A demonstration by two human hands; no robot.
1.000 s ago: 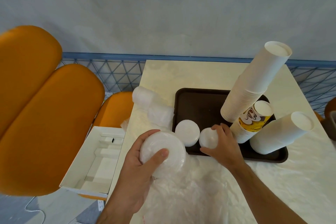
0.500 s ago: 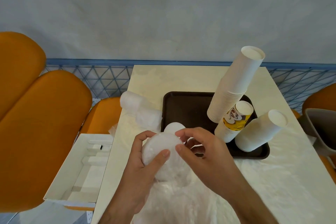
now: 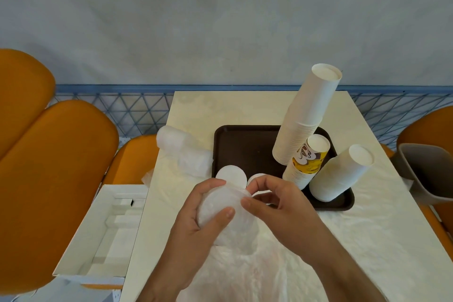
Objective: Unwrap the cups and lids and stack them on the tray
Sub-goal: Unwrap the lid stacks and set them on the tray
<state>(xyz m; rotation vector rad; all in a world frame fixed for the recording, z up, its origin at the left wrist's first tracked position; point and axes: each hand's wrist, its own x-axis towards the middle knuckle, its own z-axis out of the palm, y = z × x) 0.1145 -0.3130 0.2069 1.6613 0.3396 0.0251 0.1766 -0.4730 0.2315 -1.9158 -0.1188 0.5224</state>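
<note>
My left hand (image 3: 196,228) grips a stack of white lids (image 3: 218,206) still partly in its clear plastic wrap (image 3: 245,272), held above the near half of the table. My right hand (image 3: 277,206) pinches the top edge of that stack with thumb and forefinger. Behind the hands a dark brown tray (image 3: 245,147) carries two small piles of white lids (image 3: 231,174) at its near left. On its right stand a tall leaning stack of white cups (image 3: 306,117), a shorter stack with a yellow printed cup (image 3: 308,159) and a third white cup stack (image 3: 343,171).
Another wrapped sleeve of lids (image 3: 181,149) lies on the table left of the tray. An open white box (image 3: 105,228) sits off the table's left edge beside orange seats (image 3: 54,179). A grey bin (image 3: 426,171) stands at the right edge.
My right hand left the small lid pile on the tray and came back to the wrapped stack, pinching its top edge. The left hand kept hold of the stack.
</note>
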